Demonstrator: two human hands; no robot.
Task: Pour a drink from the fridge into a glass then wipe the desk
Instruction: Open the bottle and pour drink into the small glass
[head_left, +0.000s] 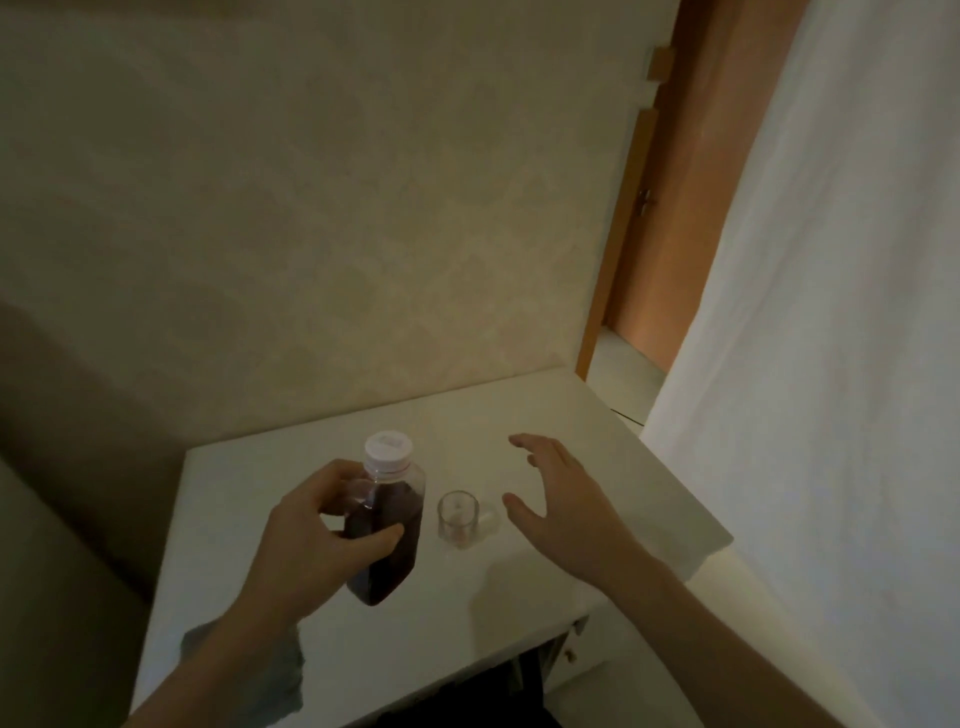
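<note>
A clear plastic bottle (387, 535) of dark drink, capped in white, stands over the white desk (582, 415). My left hand (322, 535) grips its left side and shoulder. A small clear glass mug (458, 518) sits empty just right of the bottle, handle pointing right. My right hand (558, 499) hovers open to the right of the mug, fingers spread, not touching it. A grey-blue cloth (283, 670) lies on the desk near its front left corner, partly under my left forearm.
A beige wall backs the desk. A white curtain (831, 312) hangs close on the right, past the desk's right edge. A wooden door (670, 208) stands behind it. A drawer knob (571, 656) shows under the desk's front edge.
</note>
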